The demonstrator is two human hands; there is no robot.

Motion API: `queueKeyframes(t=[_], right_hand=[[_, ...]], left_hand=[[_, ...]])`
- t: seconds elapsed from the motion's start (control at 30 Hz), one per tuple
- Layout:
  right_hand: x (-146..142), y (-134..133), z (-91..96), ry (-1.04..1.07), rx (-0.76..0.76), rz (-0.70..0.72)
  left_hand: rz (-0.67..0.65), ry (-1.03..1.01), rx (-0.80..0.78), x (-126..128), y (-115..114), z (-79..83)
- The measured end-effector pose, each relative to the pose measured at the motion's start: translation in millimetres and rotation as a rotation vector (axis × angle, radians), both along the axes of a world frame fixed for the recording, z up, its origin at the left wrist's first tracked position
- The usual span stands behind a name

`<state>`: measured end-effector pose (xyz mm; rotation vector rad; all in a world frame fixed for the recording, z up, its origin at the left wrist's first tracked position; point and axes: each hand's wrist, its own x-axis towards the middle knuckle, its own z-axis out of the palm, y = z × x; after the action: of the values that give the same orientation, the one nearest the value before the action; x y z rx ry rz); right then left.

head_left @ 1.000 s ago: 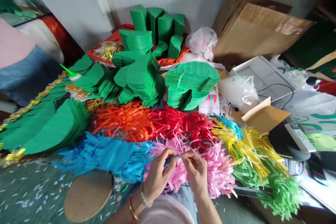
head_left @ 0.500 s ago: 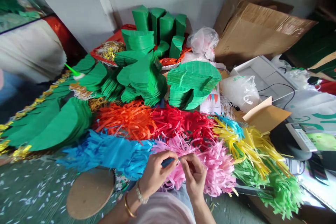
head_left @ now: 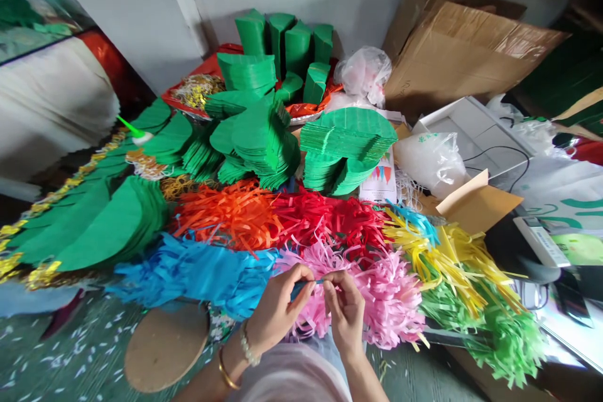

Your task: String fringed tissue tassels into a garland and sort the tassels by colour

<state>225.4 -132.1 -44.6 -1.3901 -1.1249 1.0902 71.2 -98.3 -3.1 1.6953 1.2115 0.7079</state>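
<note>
Pinching a small blue strip (head_left: 320, 281) between left hand (head_left: 281, 309) and right hand (head_left: 347, 311), seemingly midway and not yet released, above pink fringe bundles (head_left: 392, 301) already cut.

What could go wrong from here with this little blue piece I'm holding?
The small blue piece is thin and pinched at the fingertips of the left hand and right hand, so it might slip or tear if pulled hard. If dropped, it could get lost in the pink fringe just below. The yellow strips lie across the light green fringe, so they may tangle if moved.
</note>
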Motion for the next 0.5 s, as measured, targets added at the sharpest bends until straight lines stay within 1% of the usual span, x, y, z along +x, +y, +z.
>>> queueKeyframes(t=[0.13, 0.23, 0.33, 0.4, 0.5], right_hand=[[-1.2, -0.8, 3.6, -0.045, 0.037, 0.019], [-0.3, -0.1, 6.8, -0.005, 0.048, 0.006], [3.9, 1.1, 10.6, 0.033, 0.056, 0.004], [7.9, 1.7, 14.1, 0.007, 0.077, 0.01], [14.4, 2.0, 21.5, -0.094, 0.115, 0.052]], left_hand=[[-0.013, -0.021, 0.018, 5.3, -5.5, -1.4], [-0.013, -0.021, 0.028, 9.0, -7.3, -2.8], [-0.024, -0.025, -0.002, 9.6, -4.8, -3.7], [-0.052, -0.034, -0.019, 8.6, -2.4, -4.0], [-0.063, -0.03, -0.02, 6.9, -0.5, -3.7]])
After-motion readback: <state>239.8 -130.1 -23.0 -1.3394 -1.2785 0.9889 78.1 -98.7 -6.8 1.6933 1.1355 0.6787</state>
